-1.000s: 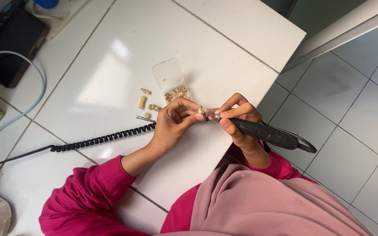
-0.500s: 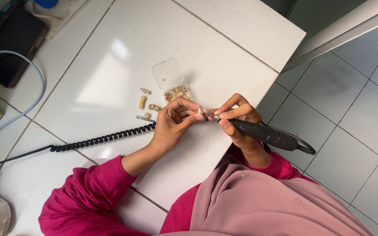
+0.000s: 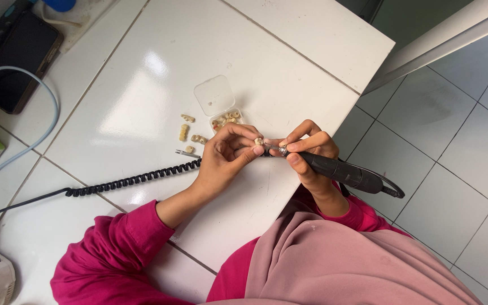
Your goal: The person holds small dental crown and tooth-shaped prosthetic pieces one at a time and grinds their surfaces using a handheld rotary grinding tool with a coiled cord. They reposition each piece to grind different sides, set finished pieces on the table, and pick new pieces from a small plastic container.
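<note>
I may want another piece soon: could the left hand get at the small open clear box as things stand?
Probably yes. The small clear box lies open on the white table just beyond the left hand, nothing between them, though its fingers now pinch a small tooth-like piece.

Magenta long sleeves (image 3: 114, 248) and a dusty-pink headscarf (image 3: 340, 265).

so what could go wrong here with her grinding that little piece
1. The small tooth-shaped piece is pinched only at the left hand fingertips; the handpiece tip works right against them, so a slip might nick a finger.
2. The work is held near the table edge; a dropped piece could fall to the tiled floor.
3. The coiled cord runs by the loose pieces and open clear box; a tug could scatter them.
</note>
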### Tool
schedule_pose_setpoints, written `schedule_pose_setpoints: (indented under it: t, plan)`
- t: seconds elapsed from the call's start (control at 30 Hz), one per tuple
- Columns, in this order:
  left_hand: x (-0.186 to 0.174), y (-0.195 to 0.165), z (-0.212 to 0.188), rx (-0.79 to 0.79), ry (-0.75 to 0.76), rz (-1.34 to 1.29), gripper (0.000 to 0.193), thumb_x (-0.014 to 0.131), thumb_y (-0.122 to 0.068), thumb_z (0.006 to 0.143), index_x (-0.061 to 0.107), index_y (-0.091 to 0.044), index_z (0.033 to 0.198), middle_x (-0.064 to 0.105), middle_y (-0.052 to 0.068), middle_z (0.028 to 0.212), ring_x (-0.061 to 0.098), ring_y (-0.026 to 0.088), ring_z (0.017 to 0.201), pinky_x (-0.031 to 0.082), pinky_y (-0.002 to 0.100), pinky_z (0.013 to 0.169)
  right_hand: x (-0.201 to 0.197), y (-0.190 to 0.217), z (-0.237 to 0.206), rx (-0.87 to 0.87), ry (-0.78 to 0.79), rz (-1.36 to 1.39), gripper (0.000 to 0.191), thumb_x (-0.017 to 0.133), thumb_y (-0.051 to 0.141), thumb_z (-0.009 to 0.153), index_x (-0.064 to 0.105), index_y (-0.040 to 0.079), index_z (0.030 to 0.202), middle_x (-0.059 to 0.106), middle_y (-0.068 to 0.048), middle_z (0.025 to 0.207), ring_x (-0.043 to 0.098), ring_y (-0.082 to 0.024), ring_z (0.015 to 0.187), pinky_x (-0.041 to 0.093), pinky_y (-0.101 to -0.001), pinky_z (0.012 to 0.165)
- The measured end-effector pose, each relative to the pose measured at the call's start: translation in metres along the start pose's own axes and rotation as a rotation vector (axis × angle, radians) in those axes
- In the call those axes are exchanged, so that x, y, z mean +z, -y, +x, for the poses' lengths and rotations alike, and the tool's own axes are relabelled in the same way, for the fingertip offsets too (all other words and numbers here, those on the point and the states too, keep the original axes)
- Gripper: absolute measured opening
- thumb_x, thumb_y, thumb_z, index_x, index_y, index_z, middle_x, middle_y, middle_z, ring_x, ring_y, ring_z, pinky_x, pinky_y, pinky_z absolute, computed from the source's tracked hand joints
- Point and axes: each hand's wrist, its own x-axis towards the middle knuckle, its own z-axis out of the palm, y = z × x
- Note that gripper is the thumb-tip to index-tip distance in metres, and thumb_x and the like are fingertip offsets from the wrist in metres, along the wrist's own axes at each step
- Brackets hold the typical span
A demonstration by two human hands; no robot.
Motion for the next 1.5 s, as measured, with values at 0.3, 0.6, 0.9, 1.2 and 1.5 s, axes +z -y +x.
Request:
schedule_pose_setpoints:
  t: [0.3,0.6,0.9,1.2,1.5]
  plan:
    - [0.007,-0.001,-0.001,0.033,0.003,0.054,0.027,0.07,0.0,0.099,0.063,0.001,0.125,0.065,0.008,0.118,0.068,0.014,0.109,0.059,0.028,0.1,-0.006,0.0,-0.001,-0.012,0.005,0.001,0.016,0.067,0.012,0.102,0.055,0.002,0.108,0.055,-0.014,0.105,0.077,-0.032,0.098,0.071,-0.036,0.088]
    - [0.006,0.002,0.006,-0.007,-0.009,0.046,0.021,0.071,0.001,0.097,0.07,0.002,0.117,0.073,0.01,0.111,0.072,0.015,0.104,0.061,0.029,0.097,-0.009,0.0,0.002,-0.062,-0.002,-0.033,0.016,0.067,0.014,0.102,0.056,0.004,0.107,0.057,-0.013,0.105,0.077,-0.031,0.097,0.071,-0.0373,0.087]
    - [0.006,0.003,0.01,-0.015,-0.012,0.031,0.019,0.073,0.001,0.096,0.07,0.003,0.114,0.075,0.011,0.11,0.074,0.016,0.104,0.062,0.03,0.096,-0.014,-0.001,0.004,-0.064,0.026,-0.013,0.014,0.067,0.013,0.102,0.057,0.004,0.106,0.057,-0.012,0.105,0.076,-0.033,0.097,0.069,-0.0443,0.093]
    - [0.007,0.004,0.012,-0.003,-0.013,0.011,0.018,0.072,0.002,0.096,0.07,0.003,0.114,0.074,0.012,0.111,0.074,0.018,0.105,0.062,0.031,0.097,-0.014,-0.002,0.007,-0.061,0.03,-0.025,0.013,0.069,0.011,0.1,0.06,0.003,0.103,0.058,-0.013,0.103,0.077,-0.034,0.099,0.069,-0.046,0.097]
    - [0.007,0.005,0.012,0.01,-0.019,0.007,0.016,0.072,0.003,0.096,0.068,0.003,0.112,0.073,0.012,0.111,0.075,0.019,0.105,0.063,0.031,0.097,-0.015,-0.003,0.006,-0.056,0.036,-0.019,0.011,0.069,0.009,0.099,0.06,0.003,0.103,0.059,-0.012,0.104,0.077,-0.036,0.101,0.07,-0.0449,0.097]
